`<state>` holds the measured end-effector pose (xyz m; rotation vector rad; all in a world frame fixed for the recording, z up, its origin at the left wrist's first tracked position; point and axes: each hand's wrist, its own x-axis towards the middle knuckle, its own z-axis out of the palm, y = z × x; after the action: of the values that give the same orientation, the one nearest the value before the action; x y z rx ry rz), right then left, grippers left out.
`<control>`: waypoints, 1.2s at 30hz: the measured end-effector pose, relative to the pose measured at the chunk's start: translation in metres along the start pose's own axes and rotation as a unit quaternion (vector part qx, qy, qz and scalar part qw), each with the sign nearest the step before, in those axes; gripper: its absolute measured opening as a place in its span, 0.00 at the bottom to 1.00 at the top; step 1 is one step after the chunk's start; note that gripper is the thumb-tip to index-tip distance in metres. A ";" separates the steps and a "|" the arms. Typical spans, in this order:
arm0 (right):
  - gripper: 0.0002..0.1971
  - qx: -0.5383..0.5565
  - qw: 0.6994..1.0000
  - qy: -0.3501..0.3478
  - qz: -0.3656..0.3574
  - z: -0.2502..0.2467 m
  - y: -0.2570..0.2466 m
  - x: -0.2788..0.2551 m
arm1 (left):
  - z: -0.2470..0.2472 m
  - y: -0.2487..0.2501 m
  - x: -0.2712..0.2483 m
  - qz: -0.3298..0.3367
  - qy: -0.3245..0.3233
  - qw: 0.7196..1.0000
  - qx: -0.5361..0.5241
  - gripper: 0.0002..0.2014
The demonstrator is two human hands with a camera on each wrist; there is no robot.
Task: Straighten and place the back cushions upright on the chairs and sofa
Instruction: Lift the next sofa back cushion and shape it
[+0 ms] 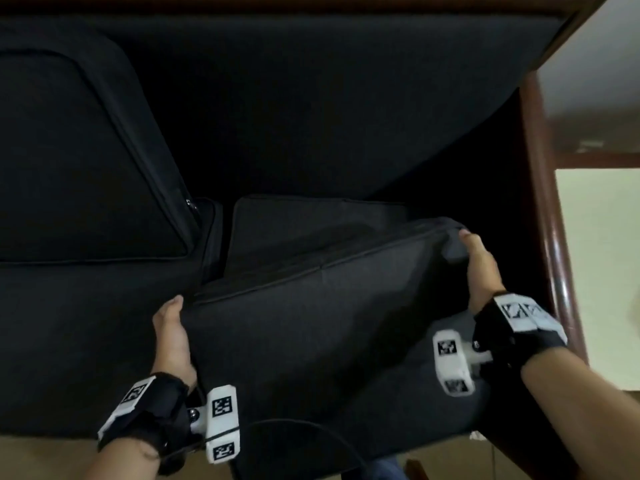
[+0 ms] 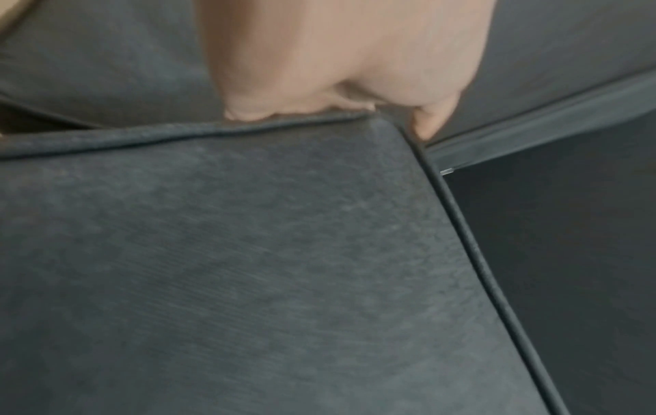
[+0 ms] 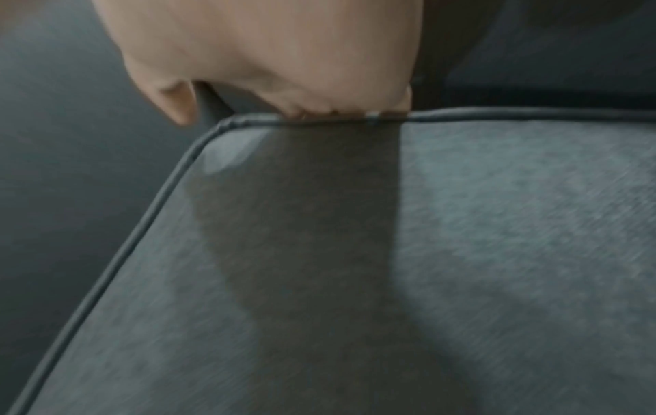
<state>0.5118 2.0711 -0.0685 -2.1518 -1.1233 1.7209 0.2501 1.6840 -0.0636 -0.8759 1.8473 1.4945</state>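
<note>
back cushion [image 1: 311,323] dk grey | sofa frame [image 1: 540,174] red-brown | wristbands [image 1: 502,327] blk/white

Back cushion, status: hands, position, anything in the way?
Left hand and right hand both grip the back cushion at its corners. Cushion tilted, not yet upright. Wooden armrest close on the right.

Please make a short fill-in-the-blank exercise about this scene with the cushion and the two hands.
1. The dark cushion is gripped by ____ hands.
2. The right hand grips the cushion near its far right ____.
3. The armrest to the right is made of ____.

Missing words: both; corner; wood
</note>
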 end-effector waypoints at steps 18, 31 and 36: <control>0.41 -0.219 0.955 0.115 -0.163 -0.028 -0.039 -0.249 | -0.048 0.114 -0.160 0.182 -0.005 0.977 0.111 0.34; 0.62 -0.613 0.559 -0.121 -0.546 0.097 -0.027 -0.337 | -0.039 0.121 -0.229 0.252 -0.142 0.924 0.252 0.38; 0.50 -0.585 0.586 -0.091 -0.554 0.092 -0.014 -0.339 | -0.059 0.122 -0.221 0.301 -0.243 0.854 0.348 0.52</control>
<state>0.4054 1.8353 0.1700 -0.6983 -3.2102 0.4570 0.2829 1.6707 0.1934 0.4336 2.0941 1.0497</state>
